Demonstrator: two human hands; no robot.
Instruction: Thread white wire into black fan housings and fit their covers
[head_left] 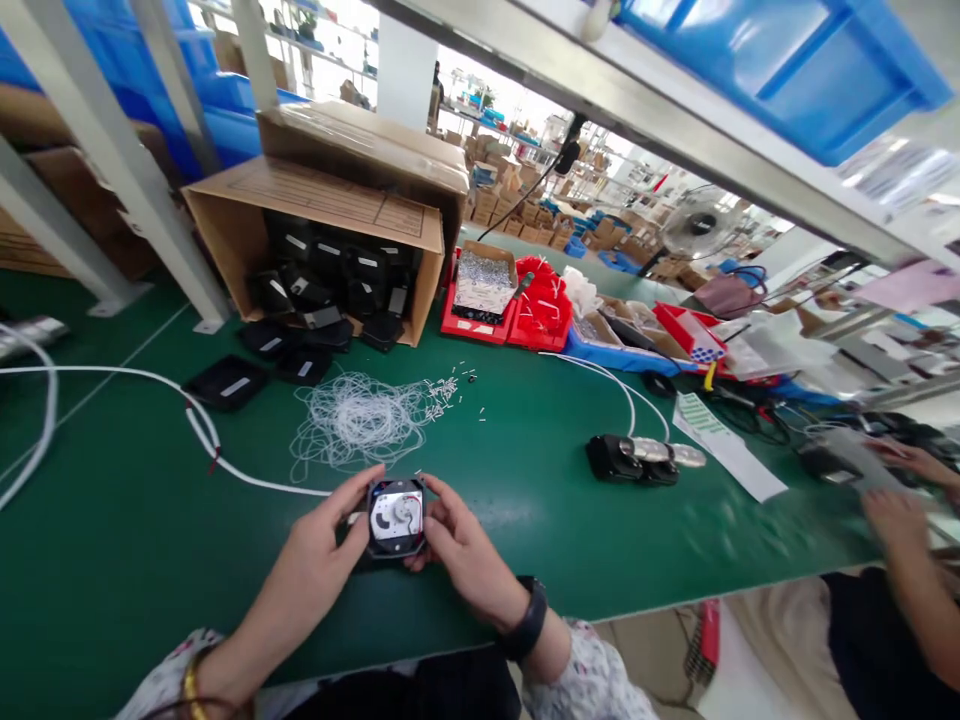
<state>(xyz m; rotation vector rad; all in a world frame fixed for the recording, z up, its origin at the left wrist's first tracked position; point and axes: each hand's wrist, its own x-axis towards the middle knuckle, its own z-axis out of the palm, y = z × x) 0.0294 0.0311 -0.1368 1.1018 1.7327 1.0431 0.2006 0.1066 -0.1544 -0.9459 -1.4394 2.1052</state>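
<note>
Green table (pixel 525 530) fills most of my remote view, with a cardboard box (pixel 341 190) of black parts lying open toward the person at its far side. Beside the box sits a red tray (pixel 474 328). A white cable (pixel 262 483) runs in from the left and passes out of sight near the left hand; I can't tell where it ends. Nearer the middle lies a loose tangle of thin clear-white tubing (pixel 360 415), and over to the right a pair of black units (pixel 615 458) rests on the table.

At the near edge I see the left hand (pixel 319 555) and the right hand (pixel 476 560) facing each other. The fingers of both are closed in to the width of one small black housing (pixel 397 548), pinching its opposite sides, thumbs toward the person. It is held between them, open face up, just this side of the tubing. I read the step as steadying and presenting the open interior, where a pale plate (pixel 388 503) and some thin wiring show. From this grip, I'd judge any move calls for keeping the housing level and the fingertips off that wiring; if one hand lets go, the other must carry it alone. Smallest of all, short white bits (pixel 442 395) lie scattered by the tubing.
</note>
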